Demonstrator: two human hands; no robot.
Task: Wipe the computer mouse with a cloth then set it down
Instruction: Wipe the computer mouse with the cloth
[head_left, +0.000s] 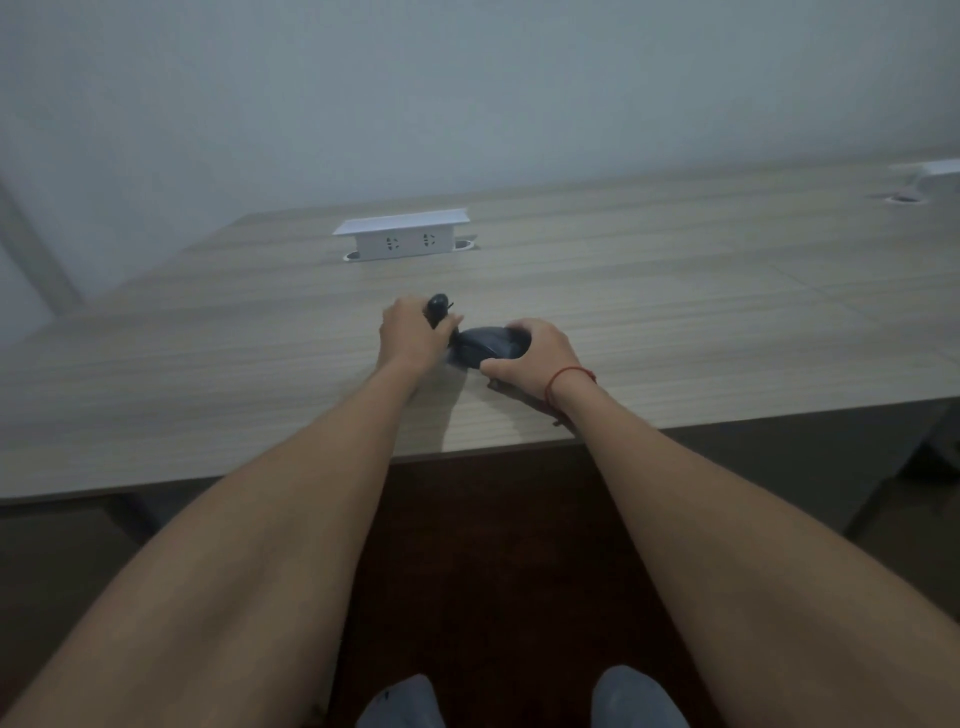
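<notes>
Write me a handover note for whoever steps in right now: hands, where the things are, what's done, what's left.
Left hand: closed around a small dark thing that sticks out above the fingers; too blurred to tell whether it is the mouse.
Right hand: curled over a dark rounded bundle, low over the desk or on it. It could be the cloth or the mouse; I cannot tell which.
Both hands are close together near the front edge of the desk, in front of the white socket box.
Done: both things are in hand.
Left: how far the wiping has got cannot be told. The mouse is not yet set down and released.
</notes>
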